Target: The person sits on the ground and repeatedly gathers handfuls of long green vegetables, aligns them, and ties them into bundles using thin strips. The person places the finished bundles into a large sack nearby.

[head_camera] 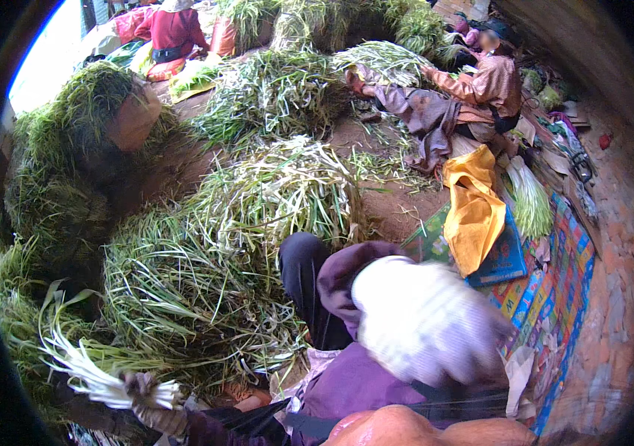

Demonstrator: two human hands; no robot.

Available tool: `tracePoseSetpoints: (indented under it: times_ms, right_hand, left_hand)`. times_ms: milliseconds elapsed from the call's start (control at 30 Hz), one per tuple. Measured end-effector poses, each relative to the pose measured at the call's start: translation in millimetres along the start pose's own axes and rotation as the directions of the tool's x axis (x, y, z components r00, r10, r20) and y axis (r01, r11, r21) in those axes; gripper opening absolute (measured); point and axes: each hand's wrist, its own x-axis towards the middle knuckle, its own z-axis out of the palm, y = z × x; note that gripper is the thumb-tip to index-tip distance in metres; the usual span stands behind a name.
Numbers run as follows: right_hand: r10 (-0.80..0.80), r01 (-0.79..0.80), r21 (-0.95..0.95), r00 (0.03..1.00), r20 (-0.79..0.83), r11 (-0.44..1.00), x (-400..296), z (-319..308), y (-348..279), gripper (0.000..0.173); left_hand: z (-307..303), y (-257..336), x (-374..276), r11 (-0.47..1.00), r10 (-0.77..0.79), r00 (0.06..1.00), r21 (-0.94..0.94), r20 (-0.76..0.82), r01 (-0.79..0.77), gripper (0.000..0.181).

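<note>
My left hand (147, 393), in a dirty glove, is closed around a bundle of white-stemmed green stalks (88, 371) at the lower left; the cut stem ends stick out on its right. My right hand (434, 326), in a pale knitted glove, is blurred above my lap at centre right, back towards the camera; its fingers point down and right, and its palm side is hidden. Beyond my knee lies a large heap of long green leafy stalks (194, 284). Past the right hand, a yellow cloth (473, 206) lies partly over a blue printed sheet (500, 256).
A colourful printed mat (562, 279) and a bundle of pale stalks (529, 198) are at the right. One person (489, 83) sits at the upper right holding stalks; another (175, 33) in red sits at the upper left. More stalk heaps (278, 92) cover the ground behind.
</note>
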Motion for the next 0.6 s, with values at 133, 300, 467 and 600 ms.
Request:
tracePoseSetpoints:
  times_ms: [133, 300, 467, 600]
  right_hand:
    - [0.02, -0.014, -0.063, 0.995, 0.097, 0.998, 19.1, 6.2, 5.5, 0.026]
    - [0.035, -0.018, -0.111, 0.987, 0.158, 0.994, 26.0, 8.6, -6.1, 0.029]
    - [0.051, -0.024, -0.104, 0.963, 0.266, 0.994, 34.4, 4.2, -2.5, 0.034]
    - [0.194, -0.177, -0.082, 0.927, 0.322, 0.981, 15.1, -13.0, 22.4, 0.038]
  left_hand:
    - [8.4, -51.2, -4.8, 0.989, -0.147, 0.989, -0.007, -0.034, 0.147, 0.03]
    - [20.9, -70.6, -12.0, 0.976, -0.21, 0.976, -0.067, -0.053, 0.206, 0.03]
    - [5.3, -65.4, -15.5, 0.966, -0.207, 0.973, -0.18, -0.1, 0.187, 0.031]
    - [-14.1, -44.5, -23.3, 0.847, -0.15, 0.985, -0.525, -0.082, 0.085, 0.031]
